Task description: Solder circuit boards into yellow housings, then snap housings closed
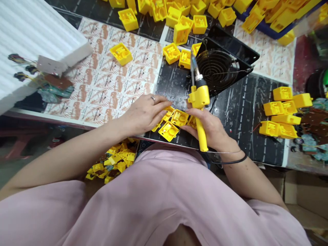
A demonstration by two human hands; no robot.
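My right hand (211,128) is wrapped round the handle of a yellow soldering gun (201,99), whose metal tip points up and away from me. Its thumb and fingertips also reach a yellow case part (192,122) on the dark table mat. My left hand (145,114) lies at the left end of the same group, its fingers stretched over a yellow piece (167,113). Between the hands are an open yellow case (179,118) and, nearer the table edge, another yellow case (168,131) with a round speaker grille. The left fingertips partly cover the pieces under them.
A black fan (217,68) stands beyond the soldering gun. Many yellow cases (183,30) lie at the back, more at the right (278,108). White foam (51,37) with circuit parts is at the left. A blue crate (280,34) sits back right; yellow parts (118,160) fill a lower container.
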